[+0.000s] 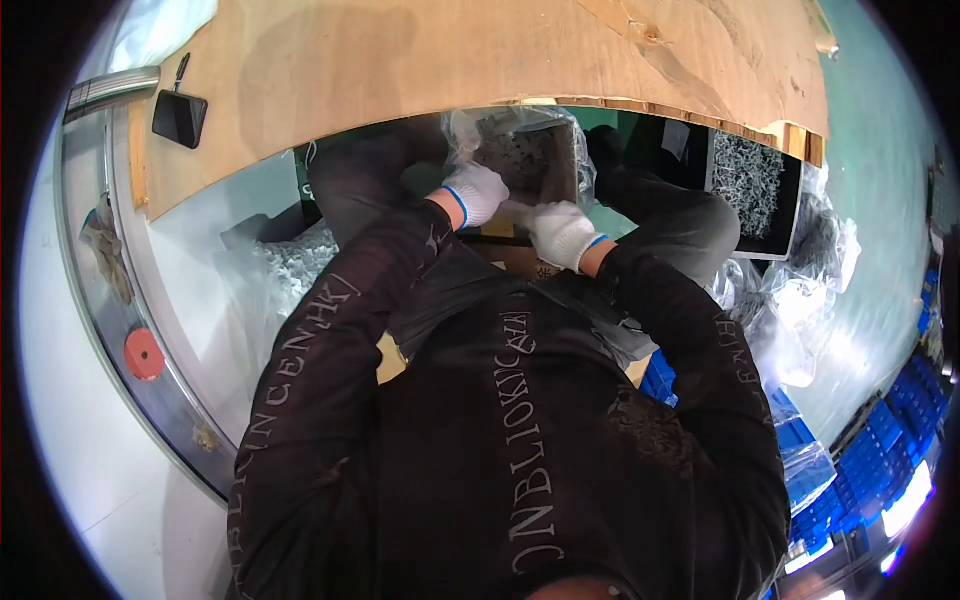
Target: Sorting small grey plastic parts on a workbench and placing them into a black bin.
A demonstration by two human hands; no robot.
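Note:
Both my hands wear white knit gloves with blue cuffs and meet at the near side of a cardboard box between my knees. A clear plastic bag (462, 128) lines the box (563, 170), and small grey parts (515, 155) lie inside. My left hand (478, 194) is closed at the box's near left corner. My right hand (563, 236) is closed too, slightly nearer and to the right. A pale, see-through strip shows between the hands; what the fingers grip is hidden.
A wooden tabletop (480, 50) spans ahead, its edge above the box. A black handheld device (181, 118) lies on its left end. A dark tray (750, 185) of small metal parts stands right. Plastic bags (800, 290) lie beside both legs; blue bins (880, 450) stand at far right.

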